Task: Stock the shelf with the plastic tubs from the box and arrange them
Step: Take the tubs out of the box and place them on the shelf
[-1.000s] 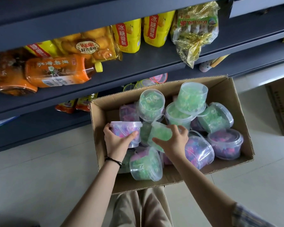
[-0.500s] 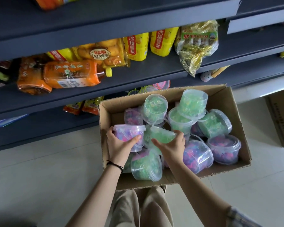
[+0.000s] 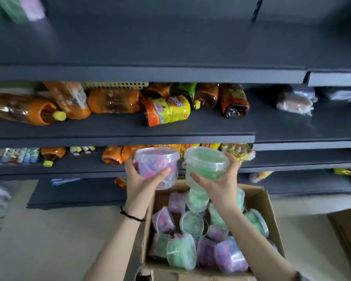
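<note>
Step, as judged: transfer leg. Two tubs are out of the box, neither is on a shelf yet. Many tubs are left in the box, so the task looks early.

The next move needs a target, and which board is meant can't be told. The shelf (image 3: 120, 129) carrying the bottles (image 3: 28, 110) and the yellow pack (image 3: 168, 110) shows bare board along its front and more to the right. Then: reach up and forward, set each tub down base-flat, release one at a time, square them into a row.

Poses, left to right:
- Left hand (image 3: 144, 179): forearm rises from bottom centre, black band (image 3: 130, 214) on the wrist, palm under and behind the purple tub (image 3: 156, 165). Thumb lies across the near wall, fingers (image 3: 130, 162) curl round the far-left side. Tub roughly upright, lid on.
- Right hand (image 3: 221, 181): mirror grip on the green tub (image 3: 206, 163). Thumb on the near-left wall, fingers (image 3: 231, 159) wrap the right side under the rim. Lid on, roughly upright.
- The two tubs sit just beside each other in the air, above the box's far edge, in front of the lower shelf edges, on no board. Can't tell if their rims touch.
- Box (image 3: 272, 220): on the floor below the hands, open, holding loose tubs (image 3: 192, 222), green and purple, several on their sides.
</note>
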The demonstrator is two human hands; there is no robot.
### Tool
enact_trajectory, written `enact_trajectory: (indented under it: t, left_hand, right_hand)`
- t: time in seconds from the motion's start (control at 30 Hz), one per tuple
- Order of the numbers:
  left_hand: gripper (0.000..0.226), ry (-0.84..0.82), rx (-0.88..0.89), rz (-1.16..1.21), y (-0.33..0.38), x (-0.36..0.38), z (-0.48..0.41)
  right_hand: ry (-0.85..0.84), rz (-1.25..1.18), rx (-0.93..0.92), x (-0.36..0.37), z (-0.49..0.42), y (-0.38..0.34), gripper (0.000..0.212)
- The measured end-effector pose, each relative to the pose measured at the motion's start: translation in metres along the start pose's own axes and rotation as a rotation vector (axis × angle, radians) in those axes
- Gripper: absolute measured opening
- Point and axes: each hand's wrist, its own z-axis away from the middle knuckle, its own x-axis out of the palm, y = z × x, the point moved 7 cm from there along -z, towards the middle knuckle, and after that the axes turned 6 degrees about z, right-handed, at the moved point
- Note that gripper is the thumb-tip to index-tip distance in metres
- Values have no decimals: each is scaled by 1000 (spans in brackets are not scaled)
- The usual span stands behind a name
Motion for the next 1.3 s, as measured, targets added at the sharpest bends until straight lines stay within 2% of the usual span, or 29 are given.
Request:
enact_trajectory:
  t: [0.17,0.3,0.43,0.57,0.77,1.0,1.3]
  left_hand:
    - [103,20,168,86,109,-28,-1]
    - [100,17,268,89,182,-60,-11]
    - [93,39,344,87,236,-106,-33]
    - [86,53,334,91,274,-156,-70]
    - [83,8,304,-37,295,-210,-138]
    - [78,-17,298,-39,304,-209,-205]
    - [99,21,340,-124,298,-181,-292]
  right_hand:
    - [-52,-53,-174,-6,-5,-115,107]
    - [-58,-71,-281,6,-5,-196,113]
    - [-81,-143,-321,42,-5,-261,110]
    - [-64,-166,-340,93,-7,-312,104]
    - [-4,-145,-291,163,-22,-349,100]
    - [24,-86,-260,206,-69,-365,101]
    - [-62,-74,-295,244,-153,-373,98]
